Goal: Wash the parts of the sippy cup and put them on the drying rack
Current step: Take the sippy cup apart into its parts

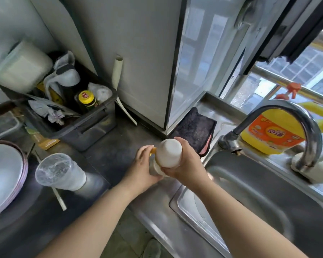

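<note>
Held over the counter edge just left of the sink (268, 202), between dark worktop and steel basin: the sippy cup (169, 153), a milky-white plastic body with a yellow collar showing at its lower left. Right hand (183, 161) wrapped round the white body, fingers and thumb curled about it. Left hand (144, 164) curled against the yellow-trimmed end, fingers closed on that part — looks like a twisting hold to part lid from body, though the seam itself is hidden behind the fingers. Probably light and rigid, thin-walled plastic, unlikely to break if dropped but liable to dent or bounce. Looks dry here, so fair purchase; once wet and soapy, likely slick — better taken round the full girth than pinched at the rim. Best purchase for unscrewing: one palm round the smooth barrel, the other on the collar, where any ridges would help. Small inner parts, if any, cannot be seen. Close by: the curved tap (287, 116) over the basin, a yellow detergent bottle (272, 133) behind it, a dark cloth (194, 127) beside the sink. No drying rack made out with certainty.
</note>
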